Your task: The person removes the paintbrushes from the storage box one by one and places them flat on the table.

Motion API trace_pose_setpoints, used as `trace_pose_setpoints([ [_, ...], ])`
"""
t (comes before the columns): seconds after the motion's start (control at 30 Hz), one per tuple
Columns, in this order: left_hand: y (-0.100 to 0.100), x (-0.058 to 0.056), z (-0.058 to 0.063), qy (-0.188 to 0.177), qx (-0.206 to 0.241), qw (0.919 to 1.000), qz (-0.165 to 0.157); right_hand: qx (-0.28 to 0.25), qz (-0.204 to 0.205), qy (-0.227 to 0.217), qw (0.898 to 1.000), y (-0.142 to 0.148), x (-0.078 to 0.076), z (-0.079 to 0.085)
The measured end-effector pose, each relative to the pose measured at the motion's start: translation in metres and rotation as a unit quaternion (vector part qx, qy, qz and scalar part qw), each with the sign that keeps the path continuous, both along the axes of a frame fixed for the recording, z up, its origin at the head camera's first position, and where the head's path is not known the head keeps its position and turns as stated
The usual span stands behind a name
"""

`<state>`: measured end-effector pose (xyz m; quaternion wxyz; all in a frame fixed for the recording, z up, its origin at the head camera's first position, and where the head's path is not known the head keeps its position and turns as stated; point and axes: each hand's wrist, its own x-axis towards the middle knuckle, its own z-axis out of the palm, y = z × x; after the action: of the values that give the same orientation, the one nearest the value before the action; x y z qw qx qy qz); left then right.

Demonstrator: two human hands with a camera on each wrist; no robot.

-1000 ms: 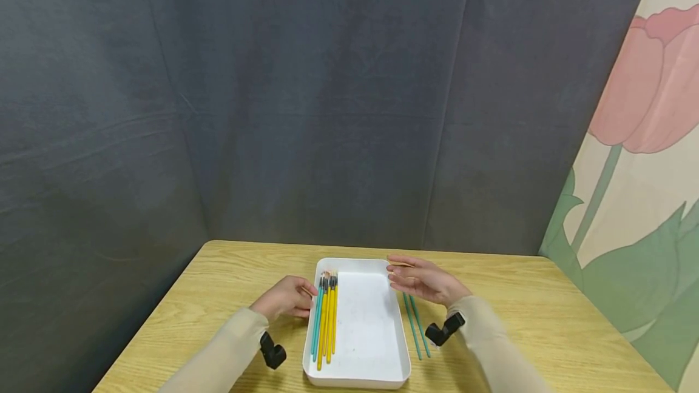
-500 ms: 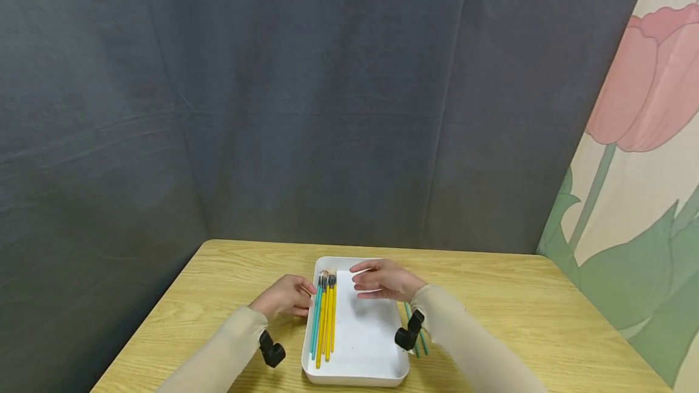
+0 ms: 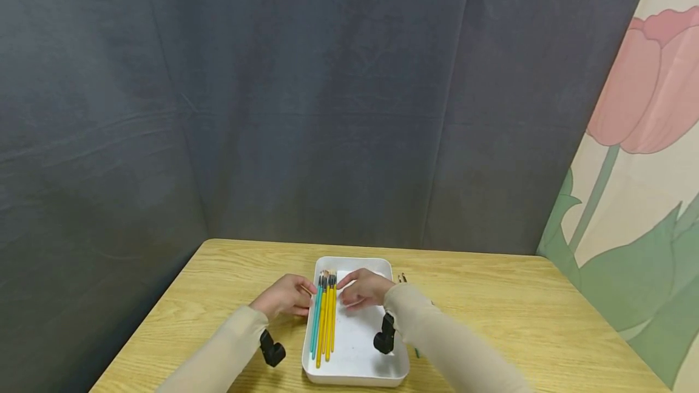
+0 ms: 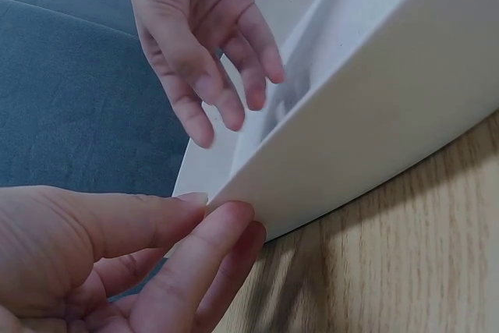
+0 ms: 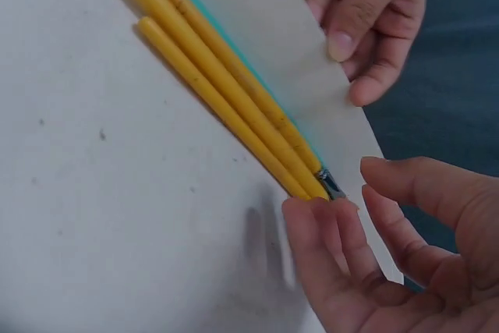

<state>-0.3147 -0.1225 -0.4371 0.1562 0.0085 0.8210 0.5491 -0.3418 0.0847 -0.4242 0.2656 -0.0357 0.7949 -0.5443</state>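
Thumb and fingers of my left hand pinch the left rim of a white tray, as the left wrist view shows up close. Along the tray's left side lie several yellow paintbrushes and, against the wall, teal paintbrushes, bristles pointing away from me. My right hand is over the tray, its fingertips right at the metal-collared end of the yellow brushes. In the right wrist view the right thumb stands apart from the fingers, which cover the brush tips.
Right of the tray, more brushes lie on the wooden table, mostly hidden under my right forearm. A dark curtain hangs behind the table, and a wall with a painted tulip stands at the right.
My right hand has moved left from beyond the tray's right rim, across the tray to the yellow paintbrushes. The left hand and the tray have stayed put.
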Motion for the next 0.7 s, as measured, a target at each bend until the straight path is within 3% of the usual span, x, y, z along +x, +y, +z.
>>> trace_pose_setpoints([
  [0.47,0.001,-0.001,0.0,-0.003,0.018,0.9998,-0.009,0.064,-0.048,0.014,0.997,-0.018,-0.006,-0.014],
  [0.7,0.0,0.002,0.001,0.002,0.012,0.9999,-0.008,0.065,-0.064,0.018,0.996,-0.024,-0.006,-0.015],
])
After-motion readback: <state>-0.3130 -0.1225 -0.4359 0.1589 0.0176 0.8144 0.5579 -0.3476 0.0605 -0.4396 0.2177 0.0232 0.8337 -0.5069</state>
